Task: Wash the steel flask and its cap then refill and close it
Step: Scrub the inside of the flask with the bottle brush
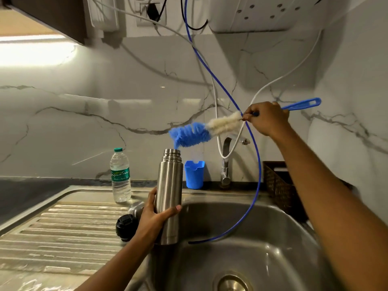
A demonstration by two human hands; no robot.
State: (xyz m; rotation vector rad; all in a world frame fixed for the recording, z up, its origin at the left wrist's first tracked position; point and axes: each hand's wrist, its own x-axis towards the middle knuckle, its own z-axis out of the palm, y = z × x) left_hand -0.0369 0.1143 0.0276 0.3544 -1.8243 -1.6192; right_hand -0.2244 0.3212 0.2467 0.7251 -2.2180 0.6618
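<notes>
My left hand (154, 217) grips the steel flask (169, 190) upright at the sink's left rim, its threaded mouth uncovered. My right hand (265, 118) holds a bottle brush (201, 132) by its blue handle, tilted down to the left. The blue bristle tip touches the flask's mouth; the white bristles lie nearer my hand. A black stopper (126, 226) and a steel cup cap (135, 208) lie on the drainboard just left of the flask, partly hidden by my left hand.
The steel sink (262, 238) has a drain at the bottom. A tap (225, 162) stands behind it. A blue tube (255, 185) hangs into the basin. A plastic water bottle (120, 175), a blue cup (194, 174) and a wicker basket (277, 185) stand along the back.
</notes>
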